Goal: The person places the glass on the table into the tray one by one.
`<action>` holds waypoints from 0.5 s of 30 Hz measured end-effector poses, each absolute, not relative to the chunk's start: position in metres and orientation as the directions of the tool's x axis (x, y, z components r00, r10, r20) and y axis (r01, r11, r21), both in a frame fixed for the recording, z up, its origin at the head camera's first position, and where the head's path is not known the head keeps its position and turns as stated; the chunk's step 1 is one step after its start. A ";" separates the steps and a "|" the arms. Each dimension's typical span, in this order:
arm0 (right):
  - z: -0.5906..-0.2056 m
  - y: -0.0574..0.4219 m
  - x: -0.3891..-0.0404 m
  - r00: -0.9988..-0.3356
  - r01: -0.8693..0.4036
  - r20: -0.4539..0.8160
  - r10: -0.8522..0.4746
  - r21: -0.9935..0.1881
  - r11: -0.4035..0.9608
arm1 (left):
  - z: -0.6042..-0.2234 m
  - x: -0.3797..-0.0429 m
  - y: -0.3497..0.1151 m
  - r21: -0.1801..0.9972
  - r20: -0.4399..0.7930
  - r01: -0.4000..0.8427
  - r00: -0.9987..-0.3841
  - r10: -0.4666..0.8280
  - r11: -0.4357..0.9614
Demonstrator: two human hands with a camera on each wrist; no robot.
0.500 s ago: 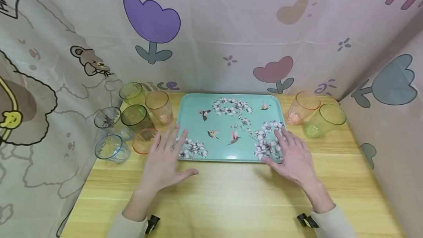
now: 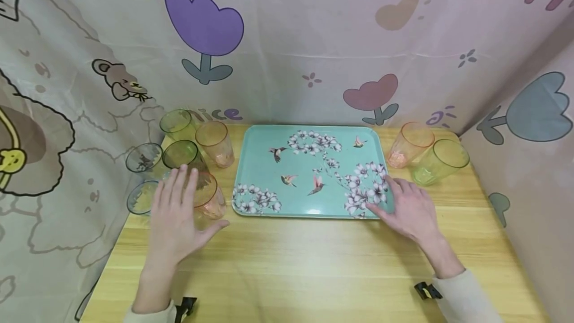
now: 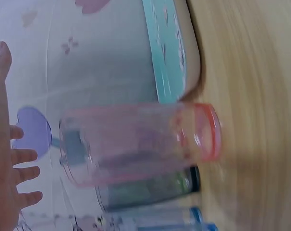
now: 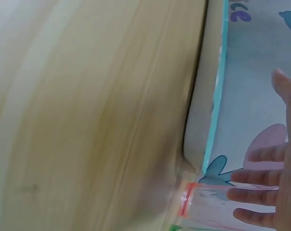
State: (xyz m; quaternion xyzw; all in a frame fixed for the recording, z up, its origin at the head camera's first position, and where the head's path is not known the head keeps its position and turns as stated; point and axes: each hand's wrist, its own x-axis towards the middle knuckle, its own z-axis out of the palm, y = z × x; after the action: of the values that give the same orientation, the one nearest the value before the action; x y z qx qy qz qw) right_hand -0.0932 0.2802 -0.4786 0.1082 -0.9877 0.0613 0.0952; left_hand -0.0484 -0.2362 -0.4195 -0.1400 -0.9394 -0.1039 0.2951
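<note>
My left hand, fingers straight and thumb spread, hovers over the group of glasses on the left. Just right of its fingers stands a pink glass with an orange rim, which in the left wrist view is upright and apart from the hand. A dark green glass and a blue-rimmed glass are partly hidden by that hand. My right hand spreads over the front right corner of a turquoise tray printed with birds and blossoms; whether it touches the tray I cannot tell.
Behind on the left stand a yellow-green glass, another pink glass and a greyish glass. Right of the tray are a pink glass and a green glass. A printed curtain hangs behind the wooden table.
My left hand has moved left, off the tray's edge and over the glasses, uncovering the orange-rimmed glass. My right hand has shifted slightly right. The tray and glasses look unmoved.
</note>
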 end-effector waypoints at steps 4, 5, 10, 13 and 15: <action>-0.480 0.287 -0.098 -0.957 -0.236 0.188 -0.222 -0.051 0.970 | -0.424 -0.043 -0.248 0.160 0.612 0.278 -0.781 0.125 0.947; -0.480 0.288 -0.099 -0.958 -0.238 0.176 -0.227 -0.045 0.970 | -0.425 -0.042 -0.250 0.170 0.623 0.272 -0.774 0.111 0.947; -0.483 0.299 -0.105 -0.961 -0.252 0.122 -0.248 -0.020 0.968 | -0.434 -0.039 -0.260 0.182 0.672 0.268 -0.736 0.079 0.946; -0.486 0.306 -0.109 -0.964 -0.249 0.096 -0.247 -0.009 0.969 | -0.441 -0.037 -0.263 0.205 0.668 0.251 -0.742 0.052 0.946; -0.488 0.310 -0.111 -0.965 -0.248 0.086 -0.247 0.000 0.969 | -0.446 -0.034 -0.264 0.233 0.645 0.228 -0.764 0.026 0.945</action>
State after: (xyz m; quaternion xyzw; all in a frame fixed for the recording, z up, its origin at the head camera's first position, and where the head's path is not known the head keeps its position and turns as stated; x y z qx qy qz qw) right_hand -0.1108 0.3100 -0.4875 0.1248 -0.9912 0.0056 0.0428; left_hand -0.0344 -0.2635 -0.4457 -0.0684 -0.9269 -0.1503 0.3369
